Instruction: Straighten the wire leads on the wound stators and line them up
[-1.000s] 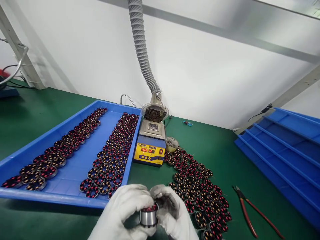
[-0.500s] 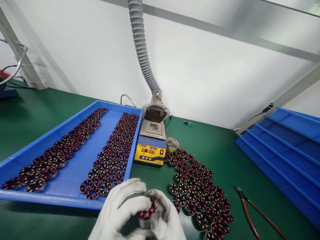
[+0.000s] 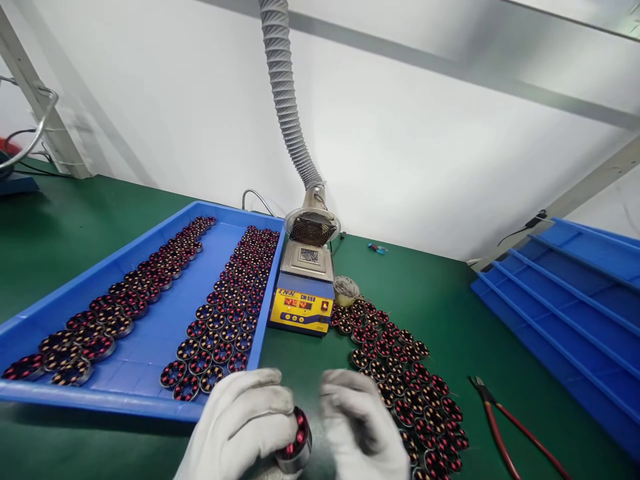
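At the bottom centre, my left hand (image 3: 240, 420), in a white glove, is closed around a motor stator (image 3: 296, 443). Red windings and a silver outer ring show on the stator, which is tilted with its face partly behind my fingers. To its right, apart from it, is my right hand (image 3: 360, 423), also gloved. Its fingers are curled and smeared by motion, so I cannot tell whether anything is in them. Close by that hand lies a loose group of stators (image 3: 400, 380) with red or copper-coloured windings. On the left, a blue tray (image 3: 150, 400) holds many more in rows.
A yellow-fronted solder pot (image 3: 300, 310) with lit digits stands beside the tray, below a fume hose (image 3: 287, 93). A small round tub (image 3: 345, 288) is next to it. Red-handled cutters (image 3: 500, 420) and stacked blue trays (image 3: 565, 313) are at right.
My right hand has moved right, away from the stator. My left hand still holds the stator, now tilted more to the right.
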Demonstrator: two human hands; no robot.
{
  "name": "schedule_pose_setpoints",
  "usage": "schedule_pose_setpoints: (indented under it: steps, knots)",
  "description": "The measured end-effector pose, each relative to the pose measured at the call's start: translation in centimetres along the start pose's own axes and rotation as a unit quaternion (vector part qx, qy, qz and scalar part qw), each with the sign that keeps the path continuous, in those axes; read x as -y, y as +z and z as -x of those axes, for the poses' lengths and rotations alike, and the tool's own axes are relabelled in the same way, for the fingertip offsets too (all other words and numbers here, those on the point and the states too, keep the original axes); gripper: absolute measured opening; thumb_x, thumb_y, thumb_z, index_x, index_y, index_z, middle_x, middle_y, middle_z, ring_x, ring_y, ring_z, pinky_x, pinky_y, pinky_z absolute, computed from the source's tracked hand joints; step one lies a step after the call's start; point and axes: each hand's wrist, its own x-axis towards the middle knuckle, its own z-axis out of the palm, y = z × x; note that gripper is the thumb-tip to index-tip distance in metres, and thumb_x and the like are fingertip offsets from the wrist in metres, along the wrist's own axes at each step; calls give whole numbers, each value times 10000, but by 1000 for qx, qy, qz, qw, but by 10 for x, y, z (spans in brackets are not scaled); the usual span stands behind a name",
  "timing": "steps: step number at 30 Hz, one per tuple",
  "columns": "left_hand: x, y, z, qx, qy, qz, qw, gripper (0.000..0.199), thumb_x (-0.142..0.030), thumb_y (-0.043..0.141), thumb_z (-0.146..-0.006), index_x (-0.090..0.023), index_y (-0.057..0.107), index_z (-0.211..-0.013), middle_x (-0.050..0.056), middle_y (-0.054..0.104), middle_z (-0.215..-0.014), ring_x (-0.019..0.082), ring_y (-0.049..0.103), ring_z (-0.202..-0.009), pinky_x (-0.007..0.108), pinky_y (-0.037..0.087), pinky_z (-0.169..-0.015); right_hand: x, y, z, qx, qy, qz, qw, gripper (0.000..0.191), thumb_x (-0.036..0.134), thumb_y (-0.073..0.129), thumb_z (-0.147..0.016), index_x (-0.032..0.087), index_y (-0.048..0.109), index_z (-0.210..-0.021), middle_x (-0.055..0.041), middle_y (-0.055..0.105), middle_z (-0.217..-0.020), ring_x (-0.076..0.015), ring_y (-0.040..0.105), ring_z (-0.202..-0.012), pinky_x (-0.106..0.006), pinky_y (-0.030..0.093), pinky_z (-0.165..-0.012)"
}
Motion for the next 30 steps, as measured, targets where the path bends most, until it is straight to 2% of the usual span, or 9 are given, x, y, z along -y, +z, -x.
schedule_pose_setpoints:
  steps: [3, 6, 10, 14, 18, 22, 25, 28, 30]
  knots:
    - [0, -5, -2, -20, 2, -30, 999, 82, -253, 567, -904, -190, 581, -852, 5, 676, -838, 124, 605, -959, 195, 377, -1004, 3, -5, 0, -109, -63, 21, 992, 105, 144, 700, -723, 246, 691, -699, 8, 663, -776, -125, 637, -752, -206, 512, -674]
    - [0, -5, 0, -9, -9, -33, 999, 38, -231, 586, -883, -195, 577, -892, 3, 675, -886, 126, 590, -991, 194, 380, -1000, 3, -7, 7, 39, 137, -68, 988, 123, 304, 744, -695, 245, 720, -799, -40, 699, -850, -173, 654, -803, -261, 524, -735]
    - [-1, -4, 2, -10, -67, 6, 998, 179, -407, 561, -888, -234, 583, -929, 21, 670, -958, 136, 624, -937, 162, 506, -826, -1, -2, 21, 178, 342, -141, 912, 433, 489, 771, -604, 211, 709, -931, -92, 715, -846, -241, 670, -768, -361, 546, -694]
    - [-1, -8, -1, 20, -182, 146, 972, 301, -546, 595, -824, -298, 617, -994, 32, 660, -1022, 167, 646, -901, 206, 538, -789, -14, 5, 21, 205, 392, -200, 874, 458, 448, 811, -559, 197, 694, -924, -80, 701, -780, -255, 664, -781, -384, 549, -691]
    - [3, -4, -6, 23, -215, 253, 943, 91, -375, 653, -817, -320, 672, -887, -26, 684, -943, 149, 634, -896, 194, 493, -853, -32, 17, 18, 206, 406, -253, 854, 351, 482, 777, -595, 222, 676, -809, -33, 678, -700, -204, 660, -709, -342, 554, -698]
    - [10, -1, -4, -48, -290, 338, 894, 116, -249, 647, -769, -270, 682, -660, -48, 684, -697, 139, 648, -733, 185, 490, -839, -31, 17, 23, 232, 412, -290, 832, 450, 597, 714, -602, 214, 648, -830, -35, 673, -697, -187, 656, -625, -343, 557, -594]
    - [12, -6, 3, -113, -383, 343, 850, 68, -231, 671, -731, -260, 715, -775, 7, 708, -872, 197, 655, -883, 204, 522, -784, -18, 8, 26, 235, 411, -270, 839, 545, 644, 685, -600, 213, 649, -932, -84, 704, -829, -206, 673, -664, -362, 552, -564]
    - [7, -6, 6, -54, -407, 335, 848, 361, -201, 743, -640, -296, 685, -984, 17, 659, -1080, 234, 591, -1046, 237, 511, -833, -8, 7, 27, 232, 411, -250, 845, 511, 657, 601, -684, 224, 661, -950, -95, 711, -838, -206, 675, -650, -358, 547, -535]
    - [4, -2, 4, -7, -368, 372, 852, 275, -176, 713, -657, -296, 709, -905, 11, 684, -1002, 235, 607, -1005, 266, 508, -852, -7, 11, 29, 220, 407, -245, 852, 519, 661, 570, -707, 222, 669, -965, -100, 713, -811, -203, 667, -608, -348, 540, -503]
